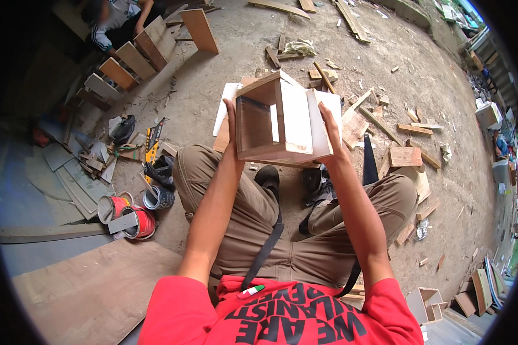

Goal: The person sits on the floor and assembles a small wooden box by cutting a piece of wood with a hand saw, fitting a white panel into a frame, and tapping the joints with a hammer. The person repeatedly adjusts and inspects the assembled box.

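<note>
Rough, dusty grey-brown floor (437, 86) in daylight, a low ledge (410, 10) beyond.

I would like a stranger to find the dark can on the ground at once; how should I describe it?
Find the person's bent left knee, then look to the left of it, on the ground. The dark can sits beside two red cans. It is the can nearest the knee, and the only one without red sides.

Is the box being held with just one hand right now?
No, the left hand holds the box at its left side while the right hand grips the white panel at its right.
</note>
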{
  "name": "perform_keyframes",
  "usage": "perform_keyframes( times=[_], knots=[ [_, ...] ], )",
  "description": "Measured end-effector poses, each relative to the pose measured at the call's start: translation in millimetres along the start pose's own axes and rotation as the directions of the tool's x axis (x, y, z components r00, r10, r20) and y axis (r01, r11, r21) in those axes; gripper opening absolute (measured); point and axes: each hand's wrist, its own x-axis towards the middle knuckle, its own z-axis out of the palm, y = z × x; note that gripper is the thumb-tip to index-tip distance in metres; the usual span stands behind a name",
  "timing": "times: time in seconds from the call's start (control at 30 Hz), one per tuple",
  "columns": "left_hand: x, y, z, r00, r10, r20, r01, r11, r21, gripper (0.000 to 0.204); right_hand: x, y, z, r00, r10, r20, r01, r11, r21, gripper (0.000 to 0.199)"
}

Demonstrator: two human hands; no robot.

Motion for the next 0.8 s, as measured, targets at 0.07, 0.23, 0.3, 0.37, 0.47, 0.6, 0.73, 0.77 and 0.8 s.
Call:
perform_keyframes(
  times=[0.07,0.23,0.3,0.37,0.47,0.6,0.73,0.77,0.8],
  knots=[
    [0.1,21.8,-2.3,0.999,-0.018,0.043,0.023,0.992,-0.125,0.111,-6.0,6.6,7.8,0.998,-0.019,0.064,0.014,0.997,0.076,0.060],
    [-8.4,23.8,8.4,0.998,-0.058,0.014,0.048,0.914,0.402,0.114,-5.8,6.5,4.0,0.999,-0.040,0.019,0.039,0.998,0.047,0.066],
    [-1.0,17.3,-7.1,0.977,-0.030,-0.210,0.173,0.686,0.706,0.117,-0.8,7.0,4.9,0.998,-0.059,0.022,0.059,0.998,0.025,0.063],
    [7.3,15.0,-27.2,0.962,-0.015,-0.273,0.229,0.590,0.774,0.124,-2.9,3.9,20.8,0.999,-0.020,-0.046,0.018,0.999,-0.044,0.064],
    [3.3,18.3,-15.0,0.963,-0.190,-0.192,0.270,0.720,0.639,0.133,-16.0,-10.3,43.3,0.994,-0.002,-0.111,-0.008,0.996,-0.091,0.067],
    [-21.0,27.3,15.3,0.955,-0.290,-0.062,0.251,0.679,0.690,0.124,-21.1,-15.7,44.6,0.991,-0.044,-0.124,0.025,0.988,-0.154,0.062],
    [-23.9,22.9,20.2,0.952,-0.275,0.130,0.207,0.899,0.386,0.073,-28.9,-21.8,56.8,0.990,-0.137,0.017,0.134,0.923,-0.360,0.057],
    [-20.6,22.5,19.8,0.957,-0.265,0.114,0.223,0.930,0.291,0.059,-29.9,-24.7,55.4,0.992,-0.111,0.061,0.126,0.905,-0.407,0.061],
    [-21.1,20.1,18.5,0.968,-0.229,0.100,0.196,0.944,0.265,0.057,-30.3,-26.1,55.6,0.988,-0.136,0.069,0.153,0.884,-0.442,0.065]
  ],
)
